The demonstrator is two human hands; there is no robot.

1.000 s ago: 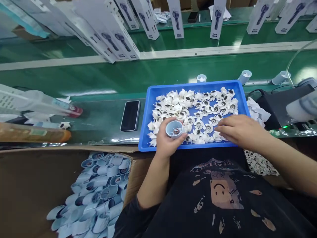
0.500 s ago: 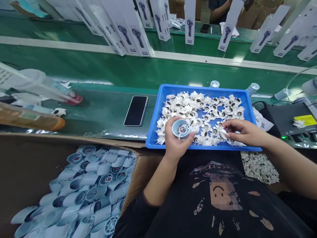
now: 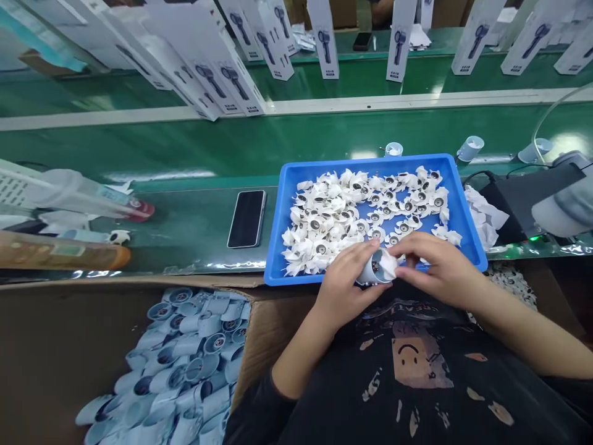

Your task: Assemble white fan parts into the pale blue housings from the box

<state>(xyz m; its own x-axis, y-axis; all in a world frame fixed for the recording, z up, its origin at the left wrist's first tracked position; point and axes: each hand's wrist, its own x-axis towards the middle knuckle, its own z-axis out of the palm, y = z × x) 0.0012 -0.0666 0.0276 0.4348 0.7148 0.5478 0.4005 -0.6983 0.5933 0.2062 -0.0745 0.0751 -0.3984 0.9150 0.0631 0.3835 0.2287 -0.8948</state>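
Observation:
My left hand (image 3: 343, 283) grips a small pale-blue round housing (image 3: 374, 270) at the near edge of the blue tray (image 3: 283, 204). My right hand (image 3: 435, 266) meets it from the right, fingers pinched on a small white fan blade (image 3: 389, 264) pressed at the housing's open mouth. The tray holds several loose white fan blades (image 3: 333, 216) with dark hubs. Both hands hover just above the tray's front rim, over my black shirt.
A cardboard box (image 3: 55, 346) at lower left holds several pale-blue housings (image 3: 185, 364). A black phone (image 3: 247, 217) lies left of the tray. White product boxes (image 3: 231, 74) stand on the green conveyor. A dark device (image 3: 523, 198) and small cups (image 3: 469, 148) sit at right.
My right hand lifted a white blade out of the tray and brought it to the housing. My left hand moved right and tilted the housing toward it.

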